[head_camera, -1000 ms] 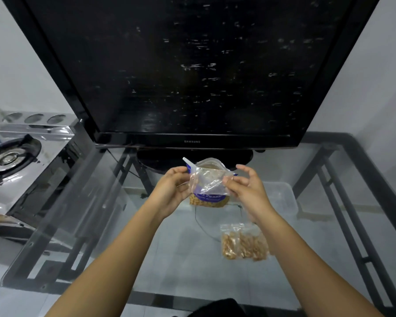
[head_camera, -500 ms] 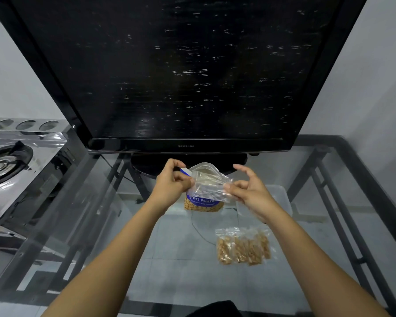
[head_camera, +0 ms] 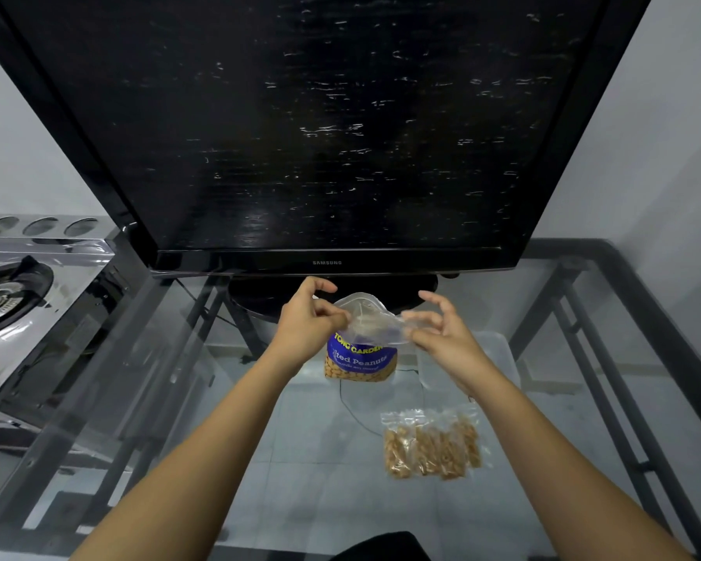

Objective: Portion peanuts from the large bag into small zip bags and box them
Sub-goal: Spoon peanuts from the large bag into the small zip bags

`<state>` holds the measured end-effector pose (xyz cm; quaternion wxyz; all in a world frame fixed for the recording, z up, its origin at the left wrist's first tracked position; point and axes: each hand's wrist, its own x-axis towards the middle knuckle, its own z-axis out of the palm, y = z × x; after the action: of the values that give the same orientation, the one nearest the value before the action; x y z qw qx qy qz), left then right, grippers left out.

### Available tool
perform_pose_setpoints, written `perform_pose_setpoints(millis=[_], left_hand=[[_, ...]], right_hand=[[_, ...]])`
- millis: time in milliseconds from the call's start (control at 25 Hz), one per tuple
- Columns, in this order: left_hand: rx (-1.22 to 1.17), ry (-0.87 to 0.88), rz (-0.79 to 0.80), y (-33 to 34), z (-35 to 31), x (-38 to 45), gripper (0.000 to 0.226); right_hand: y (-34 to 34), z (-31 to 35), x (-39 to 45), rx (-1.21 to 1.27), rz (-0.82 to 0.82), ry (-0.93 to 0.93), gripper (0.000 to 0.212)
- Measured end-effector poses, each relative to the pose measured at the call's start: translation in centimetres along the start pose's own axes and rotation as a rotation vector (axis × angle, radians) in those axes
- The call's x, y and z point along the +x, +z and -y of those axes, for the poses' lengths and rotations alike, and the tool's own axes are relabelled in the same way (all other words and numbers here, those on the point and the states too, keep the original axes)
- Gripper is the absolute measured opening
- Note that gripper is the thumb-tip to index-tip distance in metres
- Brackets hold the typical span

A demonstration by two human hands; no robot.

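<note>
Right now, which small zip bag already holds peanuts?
The small zip bag lying flat on the glass table; the one between the hands looks empty.

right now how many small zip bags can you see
2. An empty small zip bag is held between the left hand and right hand, in front of the large peanut bag. A filled small zip bag lies on the glass table. Others may be hidden.

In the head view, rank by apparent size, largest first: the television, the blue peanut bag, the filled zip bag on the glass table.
1. Television, by far the largest.
2 and 3. Filled zip bag and blue peanut bag look alike; the hands and an empty zip bag hide the peanut bag's top, so I won't rank them.
</note>
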<state>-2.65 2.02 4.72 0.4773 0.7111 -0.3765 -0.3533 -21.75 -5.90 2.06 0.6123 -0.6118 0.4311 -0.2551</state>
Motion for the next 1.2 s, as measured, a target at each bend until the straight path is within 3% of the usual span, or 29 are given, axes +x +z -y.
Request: perform_pose_setpoints(millis=[120,200,280,360,640,680,760,840,920,1000,1080,1200], left_hand=[[-0.009,-0.015,-0.024,0.3,0.0,0.4,0.035],[-0.032,-0.023,-0.004,0.4,0.0,0.6,0.036],[-0.059,-0.037,0.038,0.5,0.0,0.9,0.037],[-0.074,-0.048,0.086,0.5,-0.1,1.0,0.039],[-0.059,-0.006,0.179,0.1,0.8,2.0,0.038],[-0.028,0.044,0.131,0.0,0.9,2.2,0.033],[0.156,0.138,-0.128,-0.3,1.2,3.1,0.032],[0.372,0.079,-0.321,-1.0,1.8,4.5,0.047],[0.433,-0.09,-0.28,-1.3,2.7,5.6,0.054],[0.336,-0.134,-0.198,-1.0,3.4,6.1,0.038],[0.241,-0.02,-0.157,-0.6,3.5,6.1,0.021],[0.286,0.189,-0.012,-0.3,2.7,5.7,0.021]], right_hand=[[0.6,0.7,-0.3,-0.388,-0.162,-0.234,0.057],[1.2,1.2,-0.3,-0.605,-0.105,-0.426,0.062],[1.9,1.1,0.2,-0.766,-0.002,-0.47,0.081],[2.4,0.8,0.8,-0.838,-0.009,-0.472,0.089],[2.7,0.0,1.7,-0.588,-0.064,-0.509,0.053],[2.6,-0.1,1.9,-0.496,-0.097,-0.472,0.05],[2.2,-0.4,2.1,-0.332,-0.174,-0.375,0.047],[1.7,-0.9,2.4,-0.267,-0.198,-0.283,0.045],[1.7,-1.7,2.5,-0.274,-0.158,-0.209,0.042],[2.0,-2.5,2.5,-0.277,-0.122,-0.157,0.039],[2.2,-2.9,2.5,-0.258,-0.131,-0.137,0.038],[2.1,-3.1,2.6,-0.232,-0.141,-0.132,0.038]])
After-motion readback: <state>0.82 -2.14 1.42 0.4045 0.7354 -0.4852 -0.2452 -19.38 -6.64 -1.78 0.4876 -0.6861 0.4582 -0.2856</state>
